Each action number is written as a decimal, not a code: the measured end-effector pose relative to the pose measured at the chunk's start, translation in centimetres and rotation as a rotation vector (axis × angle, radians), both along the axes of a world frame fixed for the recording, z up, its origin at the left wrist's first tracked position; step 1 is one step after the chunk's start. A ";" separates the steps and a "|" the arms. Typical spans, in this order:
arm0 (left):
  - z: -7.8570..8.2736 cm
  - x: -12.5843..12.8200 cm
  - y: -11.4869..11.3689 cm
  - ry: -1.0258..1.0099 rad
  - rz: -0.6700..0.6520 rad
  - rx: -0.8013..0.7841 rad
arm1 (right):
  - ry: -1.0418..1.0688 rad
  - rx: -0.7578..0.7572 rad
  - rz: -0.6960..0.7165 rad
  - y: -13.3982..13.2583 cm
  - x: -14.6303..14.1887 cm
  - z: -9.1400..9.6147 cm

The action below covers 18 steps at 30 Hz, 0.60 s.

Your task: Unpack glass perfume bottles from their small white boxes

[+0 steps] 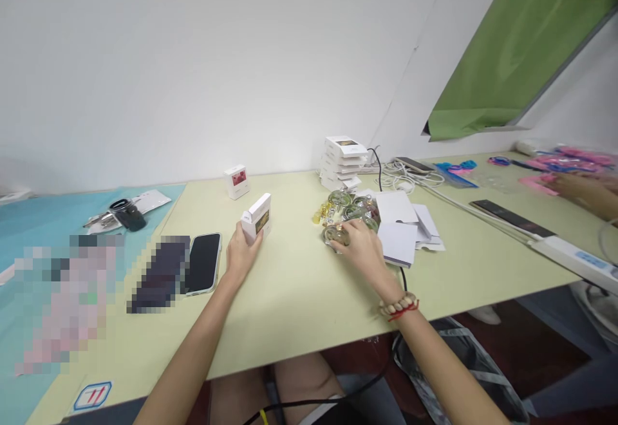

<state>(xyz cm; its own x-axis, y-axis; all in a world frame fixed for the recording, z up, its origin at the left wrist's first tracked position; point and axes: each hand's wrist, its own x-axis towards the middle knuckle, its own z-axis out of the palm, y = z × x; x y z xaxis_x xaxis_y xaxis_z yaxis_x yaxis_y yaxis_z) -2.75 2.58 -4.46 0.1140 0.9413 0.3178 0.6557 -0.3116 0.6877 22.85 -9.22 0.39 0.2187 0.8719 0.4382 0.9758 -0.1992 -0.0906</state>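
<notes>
My left hand [240, 254] is closed around a small white box [257, 216] with a dark picture on its side, held just above the pale yellow table [299, 296]. My right hand [360, 250], with a bead bracelet at the wrist, rests on a pile of clear green and gold trinkets [347, 212]; its fingers curl over one of them. Flat white box blanks [400, 228] lie just right of the pile.
A stack of white boxes [344, 162] and a single box with a red picture [236, 181] stand at the back. A black phone [203, 263] lies left of my left hand. Cables, a power strip [574, 256] and another person's hand [579, 187] are at the right.
</notes>
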 end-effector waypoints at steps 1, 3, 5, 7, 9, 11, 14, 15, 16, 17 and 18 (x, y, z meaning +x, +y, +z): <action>0.0 0.0 0.1 -0.003 -0.005 0.011 | -0.044 0.021 -0.017 -0.1 0.7 0.0; -0.1 -0.1 0.2 -0.027 -0.038 0.095 | -0.101 0.065 -0.034 -0.4 1.7 0.0; 0.0 -0.2 0.3 -0.046 -0.107 0.247 | -0.123 0.125 -0.034 -0.5 1.8 0.3; 0.1 -0.4 0.2 -0.014 -0.188 0.404 | -0.093 0.197 0.016 -0.4 0.8 1.1; 0.1 -0.5 0.2 0.058 -0.250 0.511 | 0.008 0.251 0.138 0.1 -1.1 2.0; 0.1 -0.5 0.0 0.114 -0.277 0.557 | 0.158 0.259 0.306 1.3 -3.6 2.8; 0.0 -0.5 -0.2 0.145 -0.266 0.509 | 0.394 0.126 0.496 4.0 -7.2 3.0; -0.1 -0.5 -0.3 0.156 -0.242 0.478 | 0.445 0.041 0.489 5.0 -8.1 2.7; -0.1 -0.5 -0.3 0.170 -0.210 0.450 | 0.466 -0.034 0.443 5.9 -8.7 2.4; 0.0 -0.6 -0.4 0.184 -0.175 0.430 | 0.470 -0.090 0.380 6.7 -9.1 1.9; 0.0 -0.6 -0.3 0.200 -0.141 0.418 | 0.473 -0.119 0.311 7.4 -9.2 1.4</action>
